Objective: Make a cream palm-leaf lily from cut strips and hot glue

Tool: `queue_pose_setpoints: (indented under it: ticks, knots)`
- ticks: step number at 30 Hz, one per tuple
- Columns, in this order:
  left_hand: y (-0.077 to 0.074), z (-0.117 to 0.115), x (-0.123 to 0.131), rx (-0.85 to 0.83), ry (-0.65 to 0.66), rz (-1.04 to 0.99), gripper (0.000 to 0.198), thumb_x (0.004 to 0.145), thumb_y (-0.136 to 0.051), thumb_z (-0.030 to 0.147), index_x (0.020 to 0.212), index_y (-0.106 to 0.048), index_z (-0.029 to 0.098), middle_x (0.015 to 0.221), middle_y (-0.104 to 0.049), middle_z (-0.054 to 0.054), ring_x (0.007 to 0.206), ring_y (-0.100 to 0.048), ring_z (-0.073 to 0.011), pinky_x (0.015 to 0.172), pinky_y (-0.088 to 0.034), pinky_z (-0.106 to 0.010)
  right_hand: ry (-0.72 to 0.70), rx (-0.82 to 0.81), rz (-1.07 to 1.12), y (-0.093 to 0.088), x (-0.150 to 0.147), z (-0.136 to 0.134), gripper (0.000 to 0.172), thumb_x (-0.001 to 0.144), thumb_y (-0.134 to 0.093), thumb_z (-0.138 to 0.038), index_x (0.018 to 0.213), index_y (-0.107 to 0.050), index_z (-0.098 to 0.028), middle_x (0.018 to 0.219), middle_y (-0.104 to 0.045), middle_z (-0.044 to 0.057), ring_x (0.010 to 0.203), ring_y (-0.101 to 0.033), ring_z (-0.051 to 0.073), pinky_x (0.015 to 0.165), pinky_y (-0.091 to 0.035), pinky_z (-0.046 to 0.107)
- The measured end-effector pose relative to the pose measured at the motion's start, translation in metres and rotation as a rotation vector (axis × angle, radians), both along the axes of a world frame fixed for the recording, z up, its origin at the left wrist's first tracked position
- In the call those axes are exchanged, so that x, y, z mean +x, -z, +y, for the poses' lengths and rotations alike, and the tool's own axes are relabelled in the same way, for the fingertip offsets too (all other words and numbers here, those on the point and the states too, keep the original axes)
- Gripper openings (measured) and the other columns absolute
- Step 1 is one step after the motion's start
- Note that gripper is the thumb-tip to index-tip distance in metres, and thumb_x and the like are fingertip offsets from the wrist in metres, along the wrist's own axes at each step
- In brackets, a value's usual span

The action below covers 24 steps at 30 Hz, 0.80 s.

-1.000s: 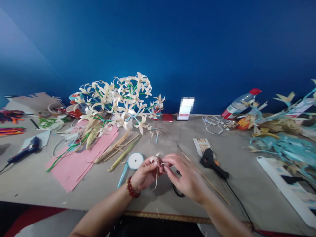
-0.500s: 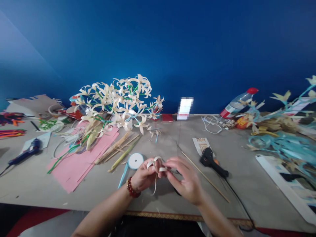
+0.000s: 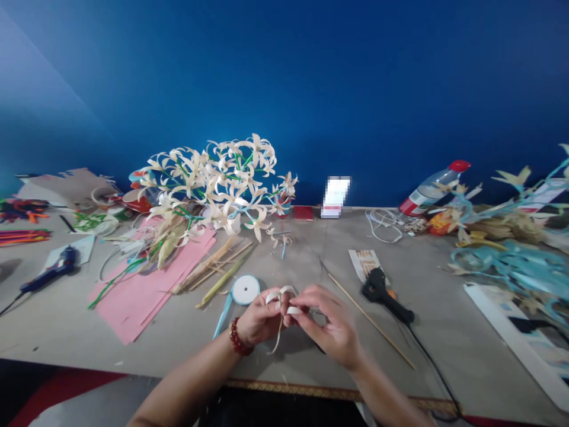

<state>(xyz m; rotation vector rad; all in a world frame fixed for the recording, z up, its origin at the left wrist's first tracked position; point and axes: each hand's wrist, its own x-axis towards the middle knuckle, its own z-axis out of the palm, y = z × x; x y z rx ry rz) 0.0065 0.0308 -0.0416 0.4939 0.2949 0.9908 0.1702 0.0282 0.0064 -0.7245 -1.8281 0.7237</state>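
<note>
Low over the near middle of the table, my left hand (image 3: 258,320) is closed on a small handmade flower (image 3: 294,310) with curled cream petals. A thin pale strip (image 3: 278,339) hangs down from it. Thumb and forefinger of my right hand (image 3: 332,327) close on the tip of its right-hand petal. Part of the flower is hidden by the fingers. Just beyond my left hand lies a white spool (image 3: 246,290) of light-blue tape, its loose end trailing toward me. To the right of my right hand a thin stick (image 3: 373,323) lies slantwise.
A black glue gun (image 3: 386,295) rests on the right, its cord running toward me. Cream flowers on green stems (image 3: 231,178) stand at the back. Pink paper (image 3: 133,308), dry stalks and a blue glue gun (image 3: 53,270) lie left. A bottle (image 3: 429,190) leans at the back right.
My right fingers have shifted slightly down and left and pinch closer on the petal. The whole view has moved a little; my left hand keeps its hold.
</note>
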Motion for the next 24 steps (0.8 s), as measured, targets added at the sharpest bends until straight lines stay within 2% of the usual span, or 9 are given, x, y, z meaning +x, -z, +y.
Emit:
queue_pose_setpoints:
  ticks: [8,12,16,20,24]
  knots:
    - [0.005,0.001,-0.001,-0.076,0.03,-0.032,0.025,0.068,-0.084,0.025,0.072,-0.064,0.012,0.061,-0.059,0.001,0.051,-0.059,-0.0084,0.056,-0.046,-0.02,-0.07,-0.041,0.005,0.003,-0.002,0.002,0.015,0.088,-0.06,-0.011,0.096,-0.067,-0.021,0.078,-0.067,0.004,0.073,-0.063,0.017,0.067,-0.052,0.03]
    - [0.008,0.001,-0.001,-0.045,0.017,0.004,0.028,0.069,-0.083,0.029,0.07,-0.062,0.012,0.059,-0.06,0.0,0.052,-0.059,-0.0096,0.058,-0.047,-0.021,-0.074,-0.039,0.014,0.003,-0.001,0.003,0.015,0.088,-0.059,-0.009,0.092,-0.067,-0.021,0.076,-0.068,0.003,0.073,-0.063,0.017,0.067,-0.052,0.029]
    - [0.005,0.001,0.001,-0.021,0.013,0.001,0.031,0.071,-0.081,0.033,0.063,-0.059,0.013,0.058,-0.059,0.0,0.053,-0.058,-0.01,0.061,-0.048,-0.023,-0.022,-0.048,0.04,-0.003,-0.001,0.005,0.013,0.089,-0.059,-0.012,0.09,-0.068,-0.021,0.076,-0.068,0.003,0.072,-0.064,0.017,0.065,-0.052,0.029]
    - [0.005,0.001,0.002,-0.024,0.015,-0.009,0.028,0.074,-0.078,0.032,0.066,-0.06,0.013,0.053,-0.059,0.0,0.053,-0.058,-0.0118,0.066,-0.049,-0.028,0.06,-0.034,0.036,-0.011,-0.004,0.01,0.01,0.089,-0.06,-0.016,0.086,-0.068,-0.021,0.075,-0.067,0.003,0.071,-0.064,0.018,0.068,-0.052,0.032]
    - [0.009,0.0,0.002,-0.016,0.015,-0.013,0.029,0.074,-0.079,0.034,0.064,-0.061,0.013,0.054,-0.061,-0.002,0.056,-0.061,-0.0143,0.068,-0.049,-0.029,0.061,0.019,0.005,-0.013,-0.009,0.014,0.011,0.089,-0.059,-0.015,0.085,-0.067,-0.021,0.076,-0.069,0.003,0.073,-0.064,0.019,0.071,-0.052,0.033]
